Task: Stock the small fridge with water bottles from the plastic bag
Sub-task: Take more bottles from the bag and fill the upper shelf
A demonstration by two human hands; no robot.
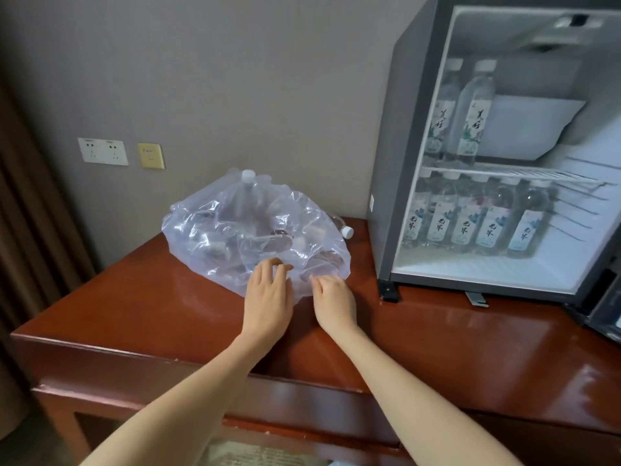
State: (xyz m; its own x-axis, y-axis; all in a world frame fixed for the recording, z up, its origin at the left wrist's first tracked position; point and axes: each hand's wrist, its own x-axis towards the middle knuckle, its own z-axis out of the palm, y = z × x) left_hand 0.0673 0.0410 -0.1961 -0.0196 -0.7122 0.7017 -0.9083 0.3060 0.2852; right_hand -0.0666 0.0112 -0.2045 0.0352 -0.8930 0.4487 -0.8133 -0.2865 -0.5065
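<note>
A clear plastic bag (pixel 235 230) lies crumpled on the red-brown wooden desk (pixel 134 304), with water bottles inside; one upright bottle's white cap (pixel 248 175) pokes up at the back. Another bottle's cap (pixel 347 232) shows behind the bag's right side. My left hand (pixel 268 297) and my right hand (pixel 334 302) rest at the bag's near edge, fingers curled onto the plastic; a firm grip is not visible. The small fridge (pixel 386 163) stands open on the right, with two bottles (pixel 470 112) on the upper shelf and several bottles (pixel 494 220) in a row below.
The fridge door's dark edge (pixel 605 314) sticks out at the far right. Wall sockets (pixel 102 151) and a yellow switch plate (pixel 151 155) sit on the wall behind the desk. A brown curtain (pixel 30 213) hangs at the left.
</note>
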